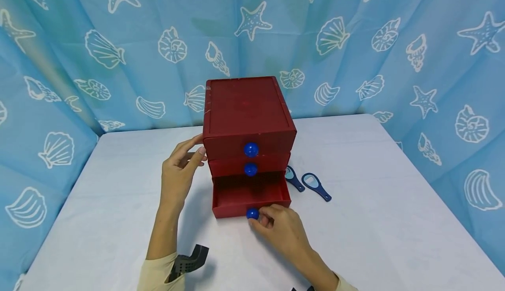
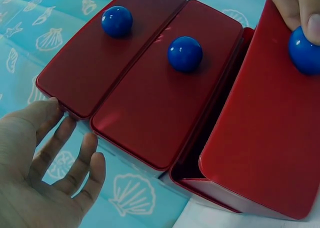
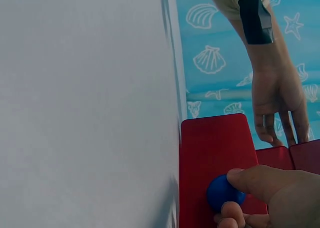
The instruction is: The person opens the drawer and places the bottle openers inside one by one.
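A red three-drawer cabinet [image 1: 245,107] stands on the table, each drawer front bearing a round blue knob. Its bottom drawer [image 1: 232,212] is pulled out, and the part of its inside that shows is bare. With thumb and fingers, my right hand [image 1: 282,229] pinches the bottom drawer's blue knob [image 3: 222,193]. My left hand [image 1: 179,175] is at the cabinet's left side, its fingers spread and fairly straight, the fingertips right at the upper edge in the left wrist view. The top knob [image 2: 117,21] and middle knob [image 2: 185,53] sit on drawers that are pushed in.
Two small dark blue magnifying glasses lie on the white table [image 1: 375,203] just right of the cabinet; one magnifying glass [image 1: 315,186] shows fully, the other magnifying glass [image 1: 296,180] is partly hidden behind the cabinet. A blue seashell-print curtain [image 1: 252,45] hangs behind.
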Motion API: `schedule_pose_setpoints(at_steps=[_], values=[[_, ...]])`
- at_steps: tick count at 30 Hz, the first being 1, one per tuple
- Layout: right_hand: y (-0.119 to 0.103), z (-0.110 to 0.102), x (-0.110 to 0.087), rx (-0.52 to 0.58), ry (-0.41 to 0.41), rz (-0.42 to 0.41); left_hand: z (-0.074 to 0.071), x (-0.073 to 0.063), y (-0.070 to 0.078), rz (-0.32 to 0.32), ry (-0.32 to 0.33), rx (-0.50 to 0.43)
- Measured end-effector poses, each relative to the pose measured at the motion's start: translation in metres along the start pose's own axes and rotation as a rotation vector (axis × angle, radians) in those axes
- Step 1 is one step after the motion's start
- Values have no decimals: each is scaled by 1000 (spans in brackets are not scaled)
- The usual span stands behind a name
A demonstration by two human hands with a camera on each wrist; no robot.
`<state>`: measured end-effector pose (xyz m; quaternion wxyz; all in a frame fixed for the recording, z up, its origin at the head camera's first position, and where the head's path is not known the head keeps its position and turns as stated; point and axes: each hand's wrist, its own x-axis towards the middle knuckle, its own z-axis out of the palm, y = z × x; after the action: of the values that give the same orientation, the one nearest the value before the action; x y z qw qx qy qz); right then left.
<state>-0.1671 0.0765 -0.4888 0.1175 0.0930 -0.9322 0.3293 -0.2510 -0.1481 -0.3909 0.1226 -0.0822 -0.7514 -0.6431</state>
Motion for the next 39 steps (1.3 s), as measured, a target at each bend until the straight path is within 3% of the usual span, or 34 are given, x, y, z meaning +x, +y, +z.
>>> schedule_pose_setpoints(at_steps=[10,15,20,22,26,30,34,39], values=[[-6,0,-15,-29,-5,11,-1,-1,0,19,-7,-3],[-10,-1,-21,-21,-48,48,-2,-1,0,30,2,6],[-11,-19,-31,30,-102,136,-2,0,-2,37,-1,-28],[-8,-32,-35,85,-85,173,-2,1,-3,36,-10,-43],[17,-60,-30,116,61,81,-3,3,-3,41,-10,-43],[59,-77,-13,-27,207,-45,-4,2,-3,36,7,-30],[95,-87,-3,-124,232,-7,-2,0,-4,13,-3,-4],[119,-92,3,-185,196,49,0,0,-4,30,-3,-19]])
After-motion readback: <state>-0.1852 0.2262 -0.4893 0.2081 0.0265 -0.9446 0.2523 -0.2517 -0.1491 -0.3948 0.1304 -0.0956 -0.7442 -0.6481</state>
